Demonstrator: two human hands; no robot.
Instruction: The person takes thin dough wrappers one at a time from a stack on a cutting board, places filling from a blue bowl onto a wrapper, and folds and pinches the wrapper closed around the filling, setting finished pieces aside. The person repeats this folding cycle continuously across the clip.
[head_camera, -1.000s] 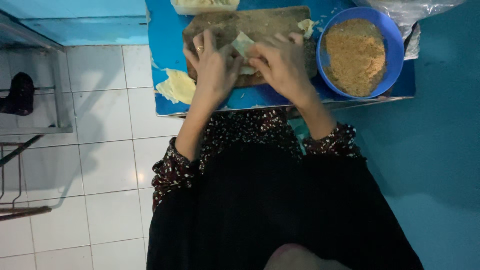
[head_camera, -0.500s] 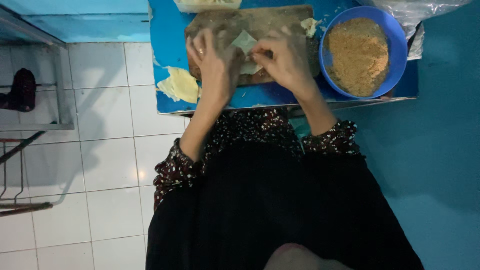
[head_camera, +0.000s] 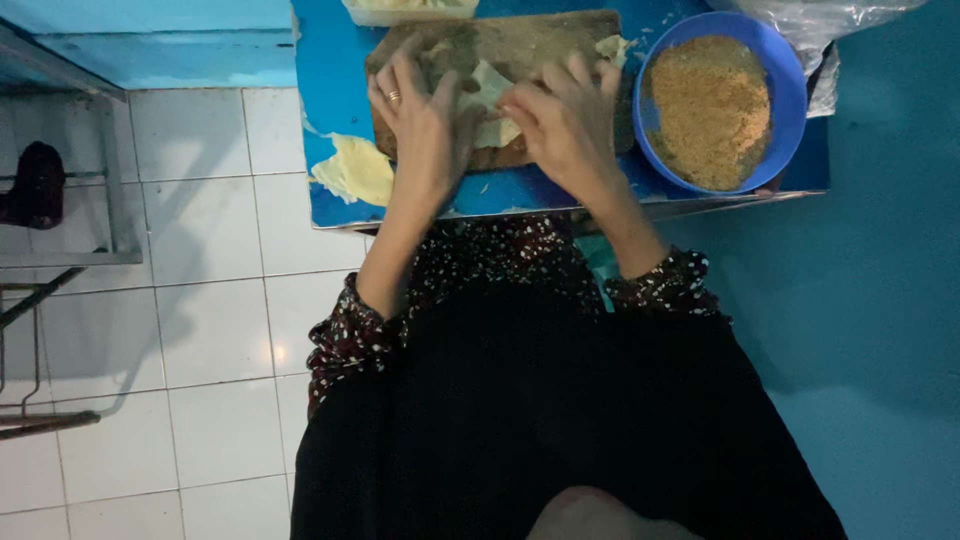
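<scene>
Pale dough sheet (head_camera: 490, 105) on wooden board (head_camera: 520, 45), pinched between left hand (head_camera: 425, 120) and right hand (head_camera: 565, 120); both grip its edges. Long axis unclear, mostly covered.

There is a single view, from a camera worn on the person's head, looking almost straight down the front of the body. The dark dress fills the lower middle of the frame, close under the lens. The blue worktop (head_camera: 330, 120) lies along the top edge, farther off, so the wooden board (head_camera: 520, 45) and the blue bowl (head_camera: 785, 110) are partly cut by the upper border. Both forearms run upward from the middle to the left hand (head_camera: 425, 120) and right hand (head_camera: 565, 125) in the upper centre. White floor tiles (head_camera: 210, 350) take the left side, a blue surface the right.
</scene>
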